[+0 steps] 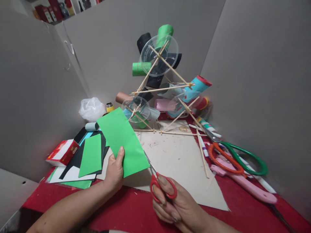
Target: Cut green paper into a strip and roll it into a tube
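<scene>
My left hand (114,170) grips a sheet of green paper (122,140) by its lower left edge, thumb on top. In my right hand (178,202) is a pair of red-handled scissors (163,189), with fingers through the loops. The scissor blades meet the paper's lower right corner and run along its right edge; part of them is hidden behind the sheet. Both hands are above a pale board (175,155). Behind the sheet stands a wooden-stick frame (161,87) bearing clear plastic discs (175,43) with coloured paper tubes around them.
Paper sheets (91,153) in green, black and white lie at left beside a red box (62,152). A plastic bag (91,108) sits behind them. Large scissors with orange and green handles (259,171), a pink tool (252,189) and loose sticks (202,152) lie at right. Grey walls enclose the red-covered table (136,212).
</scene>
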Tool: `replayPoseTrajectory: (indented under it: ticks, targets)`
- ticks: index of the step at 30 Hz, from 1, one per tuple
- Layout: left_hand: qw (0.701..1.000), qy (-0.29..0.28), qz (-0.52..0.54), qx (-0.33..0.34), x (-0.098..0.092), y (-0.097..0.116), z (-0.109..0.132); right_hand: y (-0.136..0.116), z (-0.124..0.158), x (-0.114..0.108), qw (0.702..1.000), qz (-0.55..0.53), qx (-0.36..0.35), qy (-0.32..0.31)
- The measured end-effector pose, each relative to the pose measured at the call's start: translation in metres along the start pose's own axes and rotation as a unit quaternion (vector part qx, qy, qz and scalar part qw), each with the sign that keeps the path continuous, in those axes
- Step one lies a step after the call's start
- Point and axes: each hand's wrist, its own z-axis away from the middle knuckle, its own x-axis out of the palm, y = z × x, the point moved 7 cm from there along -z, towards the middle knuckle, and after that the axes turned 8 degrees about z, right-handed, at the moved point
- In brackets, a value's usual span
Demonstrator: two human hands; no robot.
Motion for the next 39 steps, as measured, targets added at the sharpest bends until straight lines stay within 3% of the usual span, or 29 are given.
replayPoseTrajectory:
  ticks: [11,20,39]
  targets:
    - [0.999,-0.022,-0.022,0.014,0.005,0.000,0.007,0.002,-0.001,0.001,1.000,-0.003,0.016,0.001]
    - [0.999,-0.001,-0.046,-0.009,0.001,-0.008,0.011,0.001,-0.002,-0.001,0.999,-0.013,-0.019,0.031]
    - [0.998,-0.028,-0.022,-0.049,0.009,-0.017,0.020,0.003,-0.003,-0.003,1.000,-0.002,-0.014,0.023]
